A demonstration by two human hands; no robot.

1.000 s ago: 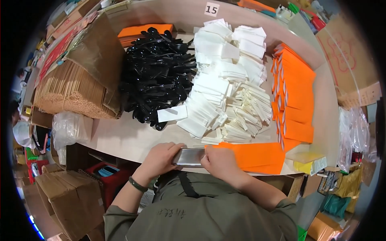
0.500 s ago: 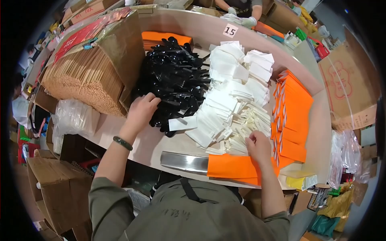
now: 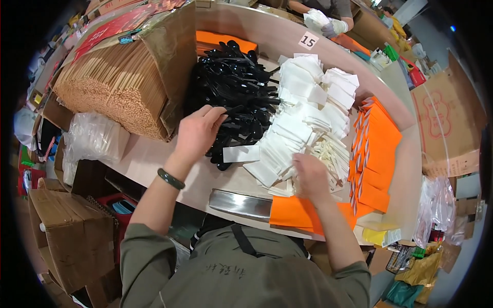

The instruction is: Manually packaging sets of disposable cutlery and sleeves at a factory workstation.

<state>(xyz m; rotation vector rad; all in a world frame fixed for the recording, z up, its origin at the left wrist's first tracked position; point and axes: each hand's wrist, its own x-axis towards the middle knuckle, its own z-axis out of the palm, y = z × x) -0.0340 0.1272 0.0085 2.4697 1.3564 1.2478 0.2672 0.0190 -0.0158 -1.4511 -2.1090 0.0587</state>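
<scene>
My left hand reaches into the near edge of a heap of black plastic spoons, its fingers curled around one of them. My right hand is blurred and lies palm down on the near side of a pile of white paper packets and pale slim sachets; its fingers are hidden. An orange envelope lies flat at the table's front edge, just below my right wrist. A stack of orange envelopes stands to the right.
A big cardboard box of wooden chopsticks fills the table's left. A shiny metal strip lies along the front edge. A person's gloved hands work at the far side. Cardboard boxes and plastic bags surround the table.
A second ago both hands were together at the front edge by the metal strip. Since then the left went to the spoons and the right to the white packets.
</scene>
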